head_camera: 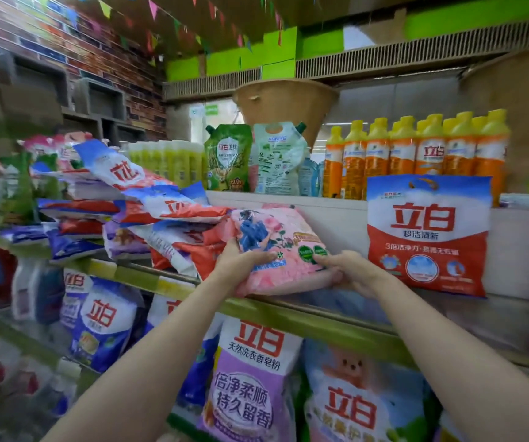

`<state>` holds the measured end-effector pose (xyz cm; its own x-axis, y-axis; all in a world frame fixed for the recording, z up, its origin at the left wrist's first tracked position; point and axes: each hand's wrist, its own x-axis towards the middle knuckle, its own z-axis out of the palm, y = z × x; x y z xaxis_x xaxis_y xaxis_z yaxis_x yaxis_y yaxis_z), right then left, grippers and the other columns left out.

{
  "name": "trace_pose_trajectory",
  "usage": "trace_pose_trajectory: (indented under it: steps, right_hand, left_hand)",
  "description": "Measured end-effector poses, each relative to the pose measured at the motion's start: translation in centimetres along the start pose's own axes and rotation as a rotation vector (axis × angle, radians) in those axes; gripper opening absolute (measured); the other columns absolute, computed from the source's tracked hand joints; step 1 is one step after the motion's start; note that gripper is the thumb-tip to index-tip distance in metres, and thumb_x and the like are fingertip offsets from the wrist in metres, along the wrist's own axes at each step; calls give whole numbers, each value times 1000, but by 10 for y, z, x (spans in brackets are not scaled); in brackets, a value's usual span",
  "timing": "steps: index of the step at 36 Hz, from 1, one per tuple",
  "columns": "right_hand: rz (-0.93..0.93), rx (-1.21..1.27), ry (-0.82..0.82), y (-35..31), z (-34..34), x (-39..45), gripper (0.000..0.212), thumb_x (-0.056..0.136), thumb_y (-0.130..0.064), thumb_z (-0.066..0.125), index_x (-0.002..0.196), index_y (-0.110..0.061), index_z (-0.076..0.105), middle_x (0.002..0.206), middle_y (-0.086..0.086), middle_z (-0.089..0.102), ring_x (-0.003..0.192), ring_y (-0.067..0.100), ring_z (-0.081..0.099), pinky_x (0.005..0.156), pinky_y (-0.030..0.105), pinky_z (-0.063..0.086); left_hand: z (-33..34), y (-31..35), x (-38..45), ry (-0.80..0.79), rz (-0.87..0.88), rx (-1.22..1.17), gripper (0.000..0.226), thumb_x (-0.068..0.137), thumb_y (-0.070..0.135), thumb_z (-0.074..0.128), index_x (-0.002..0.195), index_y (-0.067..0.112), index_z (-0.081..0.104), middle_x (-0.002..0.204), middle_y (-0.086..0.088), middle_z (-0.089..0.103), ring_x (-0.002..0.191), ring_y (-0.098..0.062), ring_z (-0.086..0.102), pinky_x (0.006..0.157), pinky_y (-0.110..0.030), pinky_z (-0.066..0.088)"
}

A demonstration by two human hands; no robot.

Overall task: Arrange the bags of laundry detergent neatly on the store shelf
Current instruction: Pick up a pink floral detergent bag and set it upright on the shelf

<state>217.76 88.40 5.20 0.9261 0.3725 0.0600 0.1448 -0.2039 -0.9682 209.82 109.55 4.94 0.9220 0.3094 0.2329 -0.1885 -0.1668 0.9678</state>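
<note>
A pink detergent bag (283,247) with a blue figure and roses is tilted over the middle shelf (346,317). My left hand (240,261) grips its lower left edge, thumb on top. My right hand (349,271) grips its lower right corner. To the left a messy heap of red, white and blue detergent bags (161,218) lies flat and overlapping. To the right one red and white bag (428,234) stands upright against the shelf back.
Orange bottles with yellow caps (416,154), green and pale refill pouches (256,157) and pale green bottles (167,161) line the upper shelf. Upright purple, blue and pink bags (250,378) fill the lower shelf. Bare shelf shows between the pink bag and the upright bag.
</note>
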Motion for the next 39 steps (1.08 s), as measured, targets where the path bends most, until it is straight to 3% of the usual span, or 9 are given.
trace_pose_trajectory:
  steps: [9, 12, 15, 22, 26, 30, 33, 35, 39]
  right_hand:
    - [-46, -88, 106, -14, -29, -51, 32, 77, -27, 75, 89, -1, 63, 90, 19, 69, 73, 29, 64, 78, 47, 56]
    - [-24, -124, 129, -14, -48, -67, 47, 72, -34, 78, 100, 0, 63, 93, 20, 71, 65, 29, 65, 74, 48, 57]
    - [-30, -60, 169, -11, -73, -84, 66, 59, -37, 84, 108, 1, 61, 96, 23, 71, 76, 37, 69, 72, 56, 56]
    - [-161, 104, 305, -19, -138, -153, 14, 83, -15, 67, 74, -11, 58, 40, -6, 59, 37, 2, 56, 42, 18, 48]
    - [-187, 62, 424, -20, -182, -212, 7, 84, -15, 67, 84, -8, 62, 41, -5, 59, 34, 5, 52, 44, 23, 49]
    - [-225, -15, 651, -8, -234, -268, 43, 73, -19, 79, 106, -1, 60, 76, 11, 68, 47, 11, 61, 43, 23, 47]
    - [-272, -26, 785, 4, -272, -305, 73, 55, -26, 89, 113, -4, 51, 116, 18, 63, 89, 22, 69, 65, 37, 58]
    - [-269, -45, 838, 15, -301, -326, 90, 43, -37, 93, 116, -5, 52, 120, 17, 62, 104, 34, 62, 82, 49, 53]
    - [-236, -164, 908, 45, -354, -362, 101, 35, -51, 92, 115, -5, 52, 115, 12, 64, 102, 33, 63, 81, 52, 54]
  left_hand:
    - [23, 8, -13, -97, 73, 10, 94, 52, 28, 87, 134, 13, 44, 122, -2, 63, 106, -20, 62, 103, -38, 44]
    - [43, 19, -21, -126, 118, 53, 85, 70, 20, 80, 141, 8, 33, 131, -4, 52, 114, -20, 53, 101, -31, 39]
    - [66, 37, -30, -133, 199, 103, 102, 56, 34, 84, 142, 12, 34, 134, -4, 53, 119, -23, 54, 106, -39, 41]
    - [145, 74, -33, -243, 362, -23, 127, 26, 46, 93, 137, 13, 41, 132, -11, 57, 118, -28, 57, 100, -49, 47]
    - [201, 97, -77, -301, 395, -9, 101, 59, 15, 88, 143, 6, 31, 143, -12, 44, 130, -28, 45, 88, -26, 52]
    - [263, 105, -113, -304, 542, 96, 56, 75, 14, 78, 123, 1, 51, 109, -2, 61, 107, -21, 59, 71, -13, 44]
    - [308, 107, -140, -397, 572, 91, 48, 76, 14, 76, 116, 1, 53, 109, -12, 64, 100, -21, 61, 82, -29, 52]
    - [337, 110, -161, -436, 572, 96, 34, 79, 12, 74, 104, 3, 54, 101, -14, 62, 93, -22, 59, 71, -26, 51]
    - [392, 113, -186, -564, 538, 72, 42, 82, 7, 70, 115, -11, 51, 109, -28, 59, 104, -36, 60, 74, -31, 57]
